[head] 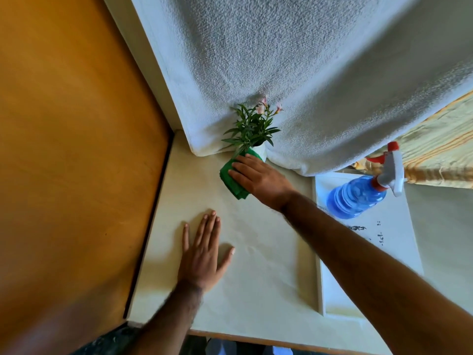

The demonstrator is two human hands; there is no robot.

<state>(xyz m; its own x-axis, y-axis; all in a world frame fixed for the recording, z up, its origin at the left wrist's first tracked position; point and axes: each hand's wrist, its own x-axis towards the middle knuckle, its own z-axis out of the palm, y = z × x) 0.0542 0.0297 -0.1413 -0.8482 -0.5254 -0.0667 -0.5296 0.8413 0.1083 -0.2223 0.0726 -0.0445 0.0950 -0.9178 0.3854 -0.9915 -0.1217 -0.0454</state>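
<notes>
A folded green cloth (229,179) lies on the pale cream tabletop (261,272) near the far corner. My right hand (258,176) presses flat on the cloth with straight fingers, its fingertips close to the base of a small white pot (261,151). The pot holds a green plant with pink flowers (252,126). My left hand (204,254) rests flat on the tabletop nearer to me, fingers spread, holding nothing.
A blue spray bottle (355,198) with a white and red trigger stands on a white sheet (378,247) at the right. A white towel (294,73) hangs behind the plant. An orange wooden panel (71,149) borders the table on the left.
</notes>
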